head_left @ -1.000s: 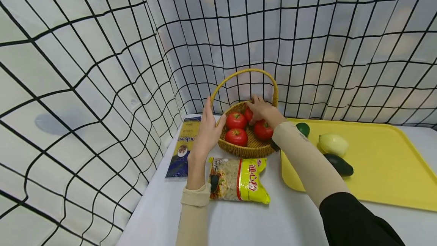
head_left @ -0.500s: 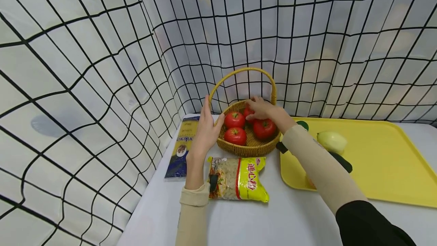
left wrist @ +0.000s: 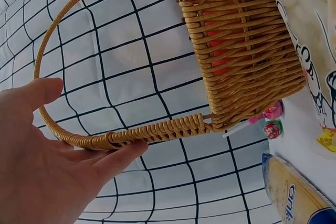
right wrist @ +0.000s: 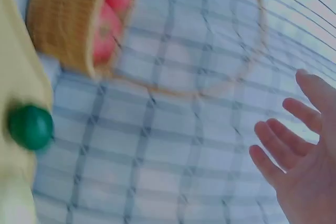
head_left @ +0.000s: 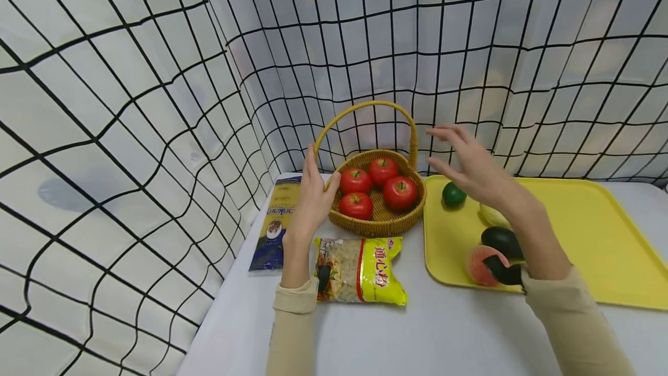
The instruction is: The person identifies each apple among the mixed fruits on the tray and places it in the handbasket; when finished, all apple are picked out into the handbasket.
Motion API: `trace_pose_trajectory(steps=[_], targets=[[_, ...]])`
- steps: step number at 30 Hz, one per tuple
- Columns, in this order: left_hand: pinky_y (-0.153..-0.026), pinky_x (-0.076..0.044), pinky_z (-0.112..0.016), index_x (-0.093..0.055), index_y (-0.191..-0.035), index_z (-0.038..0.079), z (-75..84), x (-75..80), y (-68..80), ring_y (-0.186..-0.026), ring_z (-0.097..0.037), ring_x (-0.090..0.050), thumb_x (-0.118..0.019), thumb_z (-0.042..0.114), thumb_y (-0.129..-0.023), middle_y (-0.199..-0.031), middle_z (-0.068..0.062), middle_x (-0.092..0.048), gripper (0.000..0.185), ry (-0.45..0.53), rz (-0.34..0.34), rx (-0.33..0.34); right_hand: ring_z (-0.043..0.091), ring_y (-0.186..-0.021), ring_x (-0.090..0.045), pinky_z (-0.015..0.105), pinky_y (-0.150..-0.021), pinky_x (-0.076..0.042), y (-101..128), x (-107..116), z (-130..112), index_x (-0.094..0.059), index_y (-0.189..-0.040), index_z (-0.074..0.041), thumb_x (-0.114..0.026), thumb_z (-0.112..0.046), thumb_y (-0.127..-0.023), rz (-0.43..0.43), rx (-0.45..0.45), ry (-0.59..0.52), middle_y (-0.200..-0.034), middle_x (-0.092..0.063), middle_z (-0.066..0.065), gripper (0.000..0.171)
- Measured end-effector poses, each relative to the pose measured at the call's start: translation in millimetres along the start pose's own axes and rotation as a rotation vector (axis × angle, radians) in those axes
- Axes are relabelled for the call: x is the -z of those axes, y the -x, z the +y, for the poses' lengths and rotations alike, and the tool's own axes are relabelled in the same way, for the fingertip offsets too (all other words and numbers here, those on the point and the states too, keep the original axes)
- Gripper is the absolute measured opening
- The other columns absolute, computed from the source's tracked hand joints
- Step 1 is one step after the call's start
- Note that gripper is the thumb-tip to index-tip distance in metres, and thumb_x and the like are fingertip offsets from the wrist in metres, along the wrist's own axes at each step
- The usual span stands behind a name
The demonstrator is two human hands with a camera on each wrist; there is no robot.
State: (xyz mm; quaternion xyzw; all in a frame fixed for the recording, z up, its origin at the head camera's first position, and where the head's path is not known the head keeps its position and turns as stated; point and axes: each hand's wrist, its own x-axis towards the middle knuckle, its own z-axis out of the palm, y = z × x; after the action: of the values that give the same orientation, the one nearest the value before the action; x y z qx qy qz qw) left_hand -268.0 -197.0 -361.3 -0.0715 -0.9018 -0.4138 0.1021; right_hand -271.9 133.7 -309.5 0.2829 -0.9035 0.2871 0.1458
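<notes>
Bracing the basket [head_left: 381, 222] at its left rim, left hand [head_left: 313, 202] rests flat, fingers straight, likely steadying it; no grip on anything. Right hand [head_left: 469, 167] hovers spread and empty over the tray [head_left: 600, 237] edge, just right of the handle. Basket sits on the counter [head_left: 417, 335], holds four tomatoes [head_left: 400, 192]. Tray holds lime [head_left: 453, 194], avocado, peach, pale fruit. Pasta bag [head_left: 360, 271] lies in front.

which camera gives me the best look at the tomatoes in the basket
The head view: all four tomatoes lie in plain sight inside the basket. The left wrist view shows only red glimpses through the weave; the right wrist view shows them blurred at the top edge.
</notes>
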Motion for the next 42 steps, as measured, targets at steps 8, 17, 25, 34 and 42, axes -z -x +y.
trace_pose_trajectory(steps=[8,17,25,34,42], targets=[[-0.129,-0.017,-0.06,0.027,-0.158,0.04,-11.3,19.1,3.2,-0.162,-0.035,0.0,-0.043,0.048,-0.109,-0.174,-0.005,0.016,0.086,-0.014,0.002,0.038,0.038,-0.147,-0.037,0.063,-0.119,-0.033,68,52,-20,-0.041,-0.158,-0.021,-0.07,-0.016,-0.098,0.27,0.004,0.089,-0.157,-0.043,0.013,0.066],[-0.129,-0.015,-0.06,0.02,-0.162,0.034,-20.2,46.6,10.0,-0.163,-0.034,0.0,-0.042,0.046,-0.109,-0.174,-0.005,0.012,0.083,-0.09,0.002,-0.002,0.048,-0.141,-0.04,0.06,-0.123,-0.029,108,58,-24,-0.04,-0.158,-0.014,-0.063,-0.029,-0.103,0.404,-0.059,0.17,-0.155,-0.046,0.024,0.061],[-0.128,-0.021,-0.06,0.002,-0.165,0.038,0.3,80.0,22.6,-0.163,-0.027,-0.008,-0.042,0.045,-0.109,-0.175,0.005,-0.002,0.071,-0.134,0.164,-0.134,0.046,-0.145,-0.037,0.053,-0.127,-0.027,99,66,-45,-0.041,-0.158,-0.014,-0.051,-0.053,-0.104,0.485,-0.014,0.172,-0.161,-0.043,0.018,0.067],[-0.128,-0.025,-0.057,-0.017,-0.166,0.029,22.9,82.1,31.2,-0.162,-0.022,-0.017,-0.045,0.037,-0.11,-0.174,0.005,-0.015,0.064,-0.18,0.226,-0.299,0.048,-0.147,-0.031,0.054,-0.128,-0.021,97,67,-64,-0.044,-0.154,-0.002,-0.037,-0.069,-0.102,0.547,0.024,0.191,-0.162,-0.039,0.023,0.085],[-0.128,-0.027,-0.054,-0.027,-0.164,0.021,34.7,79.1,30.4,-0.16,-0.024,-0.024,-0.048,0.031,-0.11,-0.172,0.002,-0.024,0.059,-0.174,0.234,-0.369,0.046,-0.148,-0.033,0.053,-0.127,-0.02,95,65,-59,-0.048,-0.152,-0.004,-0.039,-0.066,-0.103,0.567,0.038,0.175,-0.161,-0.042,0.02,0.079]])
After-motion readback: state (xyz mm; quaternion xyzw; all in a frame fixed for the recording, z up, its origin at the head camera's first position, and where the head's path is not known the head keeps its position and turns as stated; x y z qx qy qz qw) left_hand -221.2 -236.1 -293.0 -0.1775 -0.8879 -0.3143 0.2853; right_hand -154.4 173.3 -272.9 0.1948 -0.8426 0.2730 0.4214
